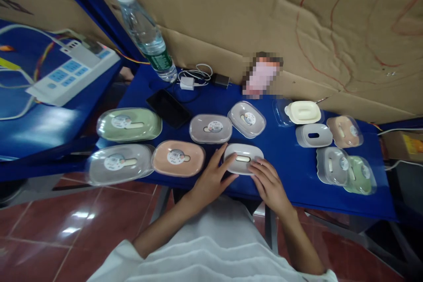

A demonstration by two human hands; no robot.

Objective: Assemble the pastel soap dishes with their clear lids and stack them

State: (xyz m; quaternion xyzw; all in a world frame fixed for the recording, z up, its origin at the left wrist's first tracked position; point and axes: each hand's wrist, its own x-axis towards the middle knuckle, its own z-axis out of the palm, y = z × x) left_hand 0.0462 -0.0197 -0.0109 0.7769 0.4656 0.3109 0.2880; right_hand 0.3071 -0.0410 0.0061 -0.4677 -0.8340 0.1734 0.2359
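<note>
A pale grey soap box [243, 165] with a cream insert in its slot lies at the front edge of the blue table. My left hand [216, 174] grips its left side, the fingers over the rim and the thumb at the near edge. On its right end rest the bent fingers of my right hand [268, 180]. Left of it is a peach soap box [178, 169] under a clear cover with a round label. Two greyish ones, a mauve-grey soap box [198, 134] and another soap box [243, 130], lie just behind.
At left are a green soap box [145, 130] and a grey soap box [99, 169]. Several more soap parts sit right, among them a cream dish [304, 116]. Behind stand a water bottle [145, 37], a black phone [169, 108] and a white charger [187, 83]. A power strip [53, 92] lies far left.
</note>
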